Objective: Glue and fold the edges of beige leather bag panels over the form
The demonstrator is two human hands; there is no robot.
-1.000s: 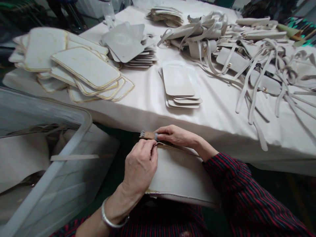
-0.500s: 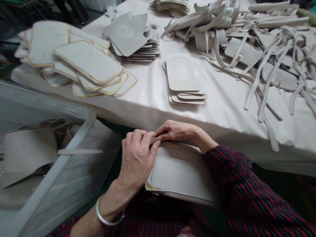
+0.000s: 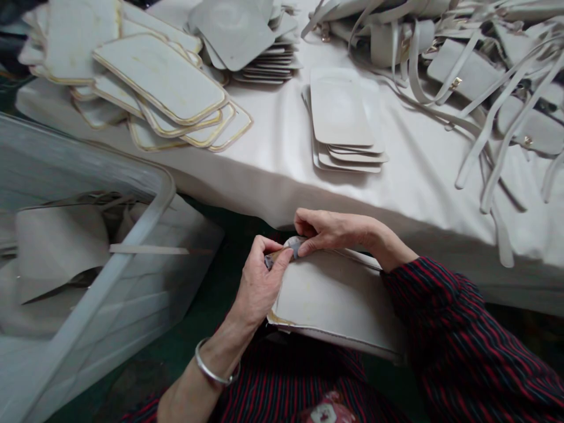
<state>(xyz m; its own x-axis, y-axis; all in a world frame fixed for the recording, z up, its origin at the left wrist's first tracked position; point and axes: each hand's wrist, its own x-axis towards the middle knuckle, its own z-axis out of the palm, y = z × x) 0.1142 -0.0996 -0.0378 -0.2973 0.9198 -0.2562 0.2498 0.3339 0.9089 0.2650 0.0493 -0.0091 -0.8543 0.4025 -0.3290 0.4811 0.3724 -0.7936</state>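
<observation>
A pale leather bag piece (image 3: 339,294) with a yellowish glue-marked corner lies across my lap. At its far left corner, my left hand (image 3: 264,276) pinches the edge, where a small greyish and brown bit shows between the fingers. My right hand (image 3: 326,229) is closed on the same corner, thumb beside a grey-blue patch. The two hands nearly touch. What exactly that small bit is cannot be made out.
Beyond the lap stands a cloth-covered table (image 3: 273,170) with glue-edged panels (image 3: 163,82), grey panels (image 3: 233,29), a small stack of pale panels (image 3: 341,111) and strapped bags (image 3: 467,70). A plastic bin (image 3: 150,217) holding pale bag pieces (image 3: 61,241) is at the left.
Both hands have shifted slightly right, and the left has turned and lowered its fingers, so the small greyish bit at the corner now shows. The table items sit higher in view.
</observation>
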